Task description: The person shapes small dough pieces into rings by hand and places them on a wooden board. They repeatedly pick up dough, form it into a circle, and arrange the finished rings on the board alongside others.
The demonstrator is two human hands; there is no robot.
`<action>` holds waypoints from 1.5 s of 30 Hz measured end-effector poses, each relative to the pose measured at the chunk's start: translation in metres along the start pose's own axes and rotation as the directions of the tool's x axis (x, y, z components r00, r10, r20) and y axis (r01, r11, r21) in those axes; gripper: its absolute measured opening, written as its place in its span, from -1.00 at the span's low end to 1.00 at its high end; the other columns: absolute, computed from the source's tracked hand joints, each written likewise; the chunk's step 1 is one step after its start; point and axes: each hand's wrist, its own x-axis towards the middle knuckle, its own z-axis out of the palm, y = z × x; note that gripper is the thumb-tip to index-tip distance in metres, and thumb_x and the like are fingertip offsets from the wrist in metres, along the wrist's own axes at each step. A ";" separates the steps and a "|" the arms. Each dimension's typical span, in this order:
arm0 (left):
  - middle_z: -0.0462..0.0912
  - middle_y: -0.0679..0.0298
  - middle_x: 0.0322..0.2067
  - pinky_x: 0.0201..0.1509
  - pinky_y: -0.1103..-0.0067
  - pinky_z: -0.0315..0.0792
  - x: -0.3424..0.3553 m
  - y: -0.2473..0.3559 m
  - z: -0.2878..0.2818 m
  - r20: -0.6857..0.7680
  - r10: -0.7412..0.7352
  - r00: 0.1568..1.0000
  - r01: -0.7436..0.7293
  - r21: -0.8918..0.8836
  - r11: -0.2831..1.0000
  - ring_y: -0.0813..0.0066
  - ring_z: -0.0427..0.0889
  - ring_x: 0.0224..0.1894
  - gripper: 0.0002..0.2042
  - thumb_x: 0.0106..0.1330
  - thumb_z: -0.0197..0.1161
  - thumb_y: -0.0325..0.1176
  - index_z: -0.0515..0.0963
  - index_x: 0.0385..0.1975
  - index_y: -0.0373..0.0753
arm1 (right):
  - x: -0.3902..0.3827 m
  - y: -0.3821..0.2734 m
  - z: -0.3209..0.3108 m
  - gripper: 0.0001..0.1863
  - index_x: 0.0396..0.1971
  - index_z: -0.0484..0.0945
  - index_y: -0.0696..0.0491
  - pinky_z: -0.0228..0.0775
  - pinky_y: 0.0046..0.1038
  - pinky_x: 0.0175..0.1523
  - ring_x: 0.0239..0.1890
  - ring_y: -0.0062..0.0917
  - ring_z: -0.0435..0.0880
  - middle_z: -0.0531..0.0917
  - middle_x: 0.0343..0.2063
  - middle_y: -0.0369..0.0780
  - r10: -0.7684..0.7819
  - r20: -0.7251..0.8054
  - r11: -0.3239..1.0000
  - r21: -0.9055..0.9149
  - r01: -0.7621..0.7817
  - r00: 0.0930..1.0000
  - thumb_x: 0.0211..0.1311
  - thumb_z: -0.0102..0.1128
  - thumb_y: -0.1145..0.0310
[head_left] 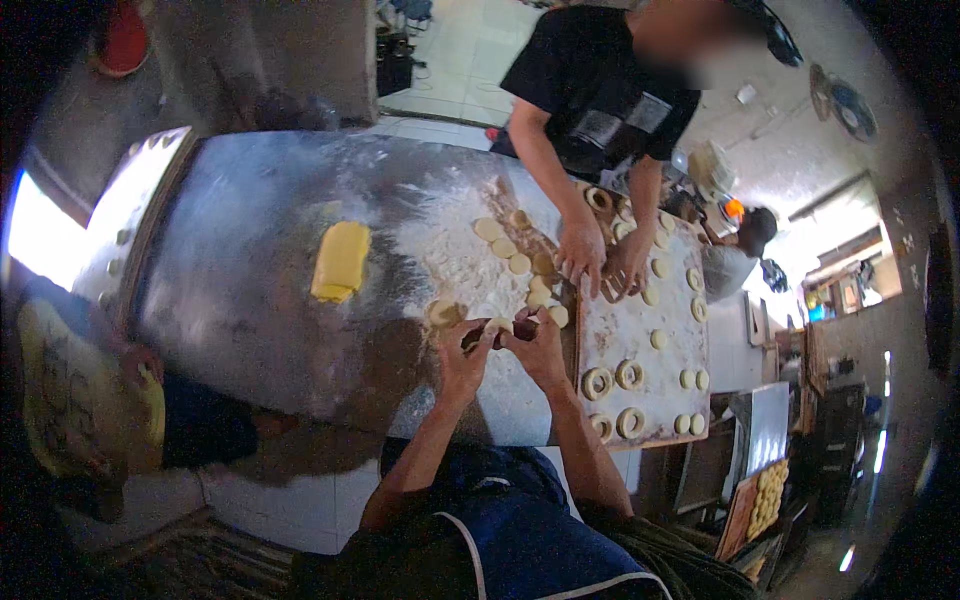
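Both hands work over the near edge of a metal bench (pixel 250 330), toward its right end, with a small piece of pale dough (pixel 497 326) held between them. The left hand (pixel 464 362) has its grip closed to a pinch, thumb and fingertips on the dough's left side; the right hand (pixel 538 352) pinches the right side in much the same way, its grip just as narrow. The dough sits at the fingertips, partly covered by them, so its full shape cannot be told. Loose flour (pixel 430 240) spreads over the bench beyond the hands. A flat dough disc (pixel 441 313) lies just beyond the left hand, and a cluster of dough discs (pixel 519 264) lies beyond the right. A smooth yellow block (pixel 341 262) rests farther left, well apart from both hands. To the right, a floured board (pixel 625 325) carries more small rounds and several dough rings (pixel 620 376), some near its lower left corner. Across from the wearer, a co-worker in a dark short-sleeved shirt (pixel 575 65) leans in, a co-worker's hand (pixel 580 253) low over the board's left edge.
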 end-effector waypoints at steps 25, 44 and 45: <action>0.46 0.29 -0.38 -0.26 0.59 0.32 -0.051 0.000 0.138 0.344 0.126 0.930 0.121 -0.614 0.780 0.50 0.39 -0.42 -0.74 0.32 0.02 -0.17 0.29 -0.14 -0.19 | -0.090 0.062 -0.118 -0.50 -0.35 0.50 0.26 0.38 -0.39 -0.39 -0.46 -0.44 0.56 0.61 -0.43 -0.08 0.296 -0.059 0.952 0.097 -0.290 0.953 0.35 -0.06 0.03; 0.43 0.17 -0.66 -0.54 0.34 0.34 -0.157 0.010 0.286 0.452 0.469 0.759 -0.567 0.103 0.817 0.16 0.52 -0.54 -0.71 0.31 0.04 -0.20 0.31 -0.52 -0.29 | -0.216 0.123 -0.215 -0.81 -0.27 0.41 0.19 0.37 -0.11 -0.45 -0.58 -0.02 0.53 0.54 -0.67 0.02 -0.153 -0.427 0.934 -0.358 -0.011 0.891 0.30 -0.08 0.36; 0.42 0.17 -0.65 -0.55 0.33 0.33 -0.161 0.005 0.290 0.512 0.365 0.777 -0.417 -0.014 0.909 0.11 0.49 -0.55 -0.71 0.27 0.10 -0.22 0.29 -0.56 -0.28 | -0.224 0.125 -0.219 -0.81 -0.30 0.40 0.18 0.35 -0.11 -0.45 -0.59 -0.04 0.53 0.53 -0.66 0.01 -0.172 -0.469 0.944 -0.329 0.010 0.866 0.30 -0.07 0.35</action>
